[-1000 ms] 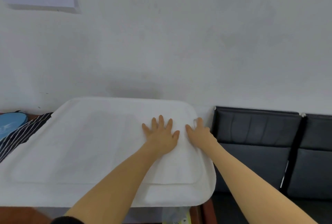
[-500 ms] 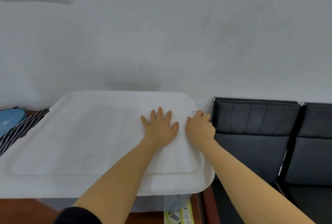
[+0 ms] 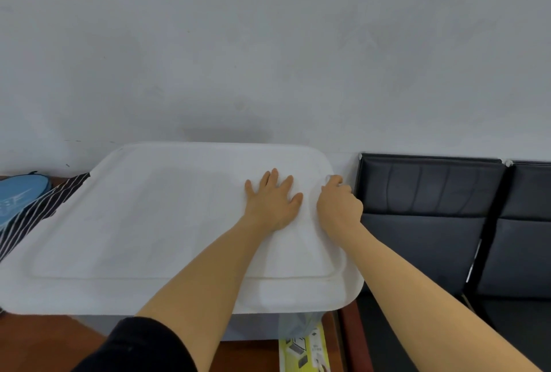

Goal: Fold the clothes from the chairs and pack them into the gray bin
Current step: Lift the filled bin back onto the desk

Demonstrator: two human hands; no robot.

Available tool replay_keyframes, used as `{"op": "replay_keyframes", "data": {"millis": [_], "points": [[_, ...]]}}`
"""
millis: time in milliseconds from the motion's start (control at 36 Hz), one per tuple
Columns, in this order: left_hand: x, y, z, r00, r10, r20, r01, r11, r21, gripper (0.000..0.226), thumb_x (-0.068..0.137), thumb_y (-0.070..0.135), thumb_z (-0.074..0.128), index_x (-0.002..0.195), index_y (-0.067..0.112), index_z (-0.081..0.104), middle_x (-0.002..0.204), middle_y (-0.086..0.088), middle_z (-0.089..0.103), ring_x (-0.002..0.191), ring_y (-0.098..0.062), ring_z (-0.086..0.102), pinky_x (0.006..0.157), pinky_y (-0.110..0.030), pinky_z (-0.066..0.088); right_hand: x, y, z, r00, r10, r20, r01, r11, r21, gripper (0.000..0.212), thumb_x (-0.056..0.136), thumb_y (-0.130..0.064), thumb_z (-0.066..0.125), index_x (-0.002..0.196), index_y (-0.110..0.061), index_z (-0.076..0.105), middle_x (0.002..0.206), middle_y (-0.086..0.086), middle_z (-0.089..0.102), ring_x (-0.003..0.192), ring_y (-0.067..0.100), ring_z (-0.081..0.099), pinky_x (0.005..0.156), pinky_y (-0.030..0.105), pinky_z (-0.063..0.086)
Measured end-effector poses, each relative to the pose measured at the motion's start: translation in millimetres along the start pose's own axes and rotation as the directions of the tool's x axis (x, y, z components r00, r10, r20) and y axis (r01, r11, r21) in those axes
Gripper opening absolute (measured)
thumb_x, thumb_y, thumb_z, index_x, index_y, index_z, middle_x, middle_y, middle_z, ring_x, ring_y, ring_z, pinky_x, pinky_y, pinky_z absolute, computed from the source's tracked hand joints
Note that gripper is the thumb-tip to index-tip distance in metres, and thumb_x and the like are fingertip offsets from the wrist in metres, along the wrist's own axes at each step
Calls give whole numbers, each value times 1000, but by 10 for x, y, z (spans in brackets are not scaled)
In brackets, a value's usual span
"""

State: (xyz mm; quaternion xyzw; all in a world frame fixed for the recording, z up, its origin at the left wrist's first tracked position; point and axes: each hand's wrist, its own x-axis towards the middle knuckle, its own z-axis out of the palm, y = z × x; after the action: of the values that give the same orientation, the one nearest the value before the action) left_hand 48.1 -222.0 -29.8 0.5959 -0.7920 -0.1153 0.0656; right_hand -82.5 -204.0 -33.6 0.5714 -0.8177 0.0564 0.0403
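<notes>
Far left: a blue fabric item with white lettering (image 3: 18, 197) lies on the reddish-brown wooden table (image 3: 44, 339), cut off by the frame edge. Just beside it, a black garment with thin white stripes (image 3: 32, 216) runs diagonally, its upper end tucked under the left edge of the lid. A wide white plastic lid with rounded corners and a recessed centre panel (image 3: 134, 222) fills the middle and sits on top of the gray bin (image 3: 247, 327), of which only a strip of pale wall shows below the lid's near rim. The bin stands on the table against a white wall (image 3: 298, 58).

The left hand (image 3: 272, 200) lies flat on the right part of the lid, fingers straight and spread, palm down, black sleeve (image 3: 134, 348) at the elbow. The right hand (image 3: 338, 206) is at the lid's far right corner, fingers curled over the edge there and gripping it.

Below the lid's right corner, a yellow-green printed box (image 3: 304, 353) lies on the table. To the right stand two black padded chairs (image 3: 426, 216) side by side, backs against the wall. No clothes show on the visible seats.
</notes>
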Motion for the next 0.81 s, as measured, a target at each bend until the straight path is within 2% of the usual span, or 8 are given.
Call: {"op": "replay_keyframes", "data": {"millis": [83, 167, 222, 278, 389, 500, 611, 806], "points": [[4, 3, 0, 1000, 3, -1, -3, 1000, 2, 57, 98, 52, 21, 151, 30, 13, 159, -3, -3, 146, -18, -5, 114, -53, -6, -20, -10, -15, 999, -40, -27, 39, 999, -36, 35, 98, -8, 36, 131, 2, 30, 111, 17, 59, 83, 25, 66, 42, 25, 25], [9, 5, -11, 1000, -1, -4, 1, 1000, -1, 57, 98, 51, 21, 150, 29, 14, 159, -4, -2, 146, -18, -4, 114, -52, -6, -1, -13, -33, 999, -43, -14, 43, 999, -30, 33, 97, -7, 38, 128, 1, 31, 110, 16, 57, 82, 25, 65, 41, 26, 22], [9, 7, -32, 1000, -2, -8, 2, 1000, -12, 55, 99, 48, 22, 150, 28, 17, 159, -5, 0, 146, -19, -2, 114, -51, -4, 18, -33, -31, 1000, -22, 1, 22, 1000, -10, 34, 96, -9, 40, 128, 0, 32, 115, 17, 55, 88, 26, 64, 48, 26, 31], [2, 1, -72, 1000, 5, -26, -7, 999, -42, 50, 101, 41, 24, 148, 25, 24, 158, -7, 7, 145, -21, 5, 114, -48, 1, 39, -77, -55, 1000, -17, -23, 16, 1000, -23, 35, 95, -9, 41, 128, 0, 32, 122, 17, 51, 98, 29, 59, 65, 30, 41], [-68, -133, -178, 989, -11, -146, -1, 996, -87, 40, 101, 30, 30, 138, 17, 41, 143, -6, 37, 130, -25, 33, 105, -37, 21, 59, -246, -156, 977, -168, -133, 167, 986, -25, 42, 89, -4, 38, 131, 1, 33, 130, 19, 41, 110, 33, 47, 91, 35, 37], [-157, -460, -346, 975, -89, -202, 79, 995, -59, 37, 99, 23, 34, 134, 13, 43, 135, -7, 44, 122, -26, 39, 100, -35, 27, 20, -550, -258, 943, -295, -155, 302, 953, 27, 40, 85, -1, 38, 124, -3, 40, 127, 15, 41, 111, 30, 43, 93, 32, 31], [-260, -925, -569, 959, -150, -242, 149, 989, -22, 37, 99, 23, 36, 133, 10, 43, 132, -9, 46, 120, -26, 42, 99, -35, 30, -40, -972, -257, 922, -368, -119, 379, 922, 80, 42, 90, -8, 41, 132, -6, 37, 136, 11, 36, 119, 27, 40, 99, 31, 28], [-519, -2012, -868, 912, -289, -290, 325, 942, 83, 33, 97, 20, 38, 128, 9, 42, 126, -8, 46, 116, -26, 42, 93, -32, 32, -282, -2029, -210, 835, -548, -51, 531, 779, 335, 39, 94, -13, 43, 133, -13, 42, 137, 3, 40, 124, 22, 40, 101, 30, 25]]}}
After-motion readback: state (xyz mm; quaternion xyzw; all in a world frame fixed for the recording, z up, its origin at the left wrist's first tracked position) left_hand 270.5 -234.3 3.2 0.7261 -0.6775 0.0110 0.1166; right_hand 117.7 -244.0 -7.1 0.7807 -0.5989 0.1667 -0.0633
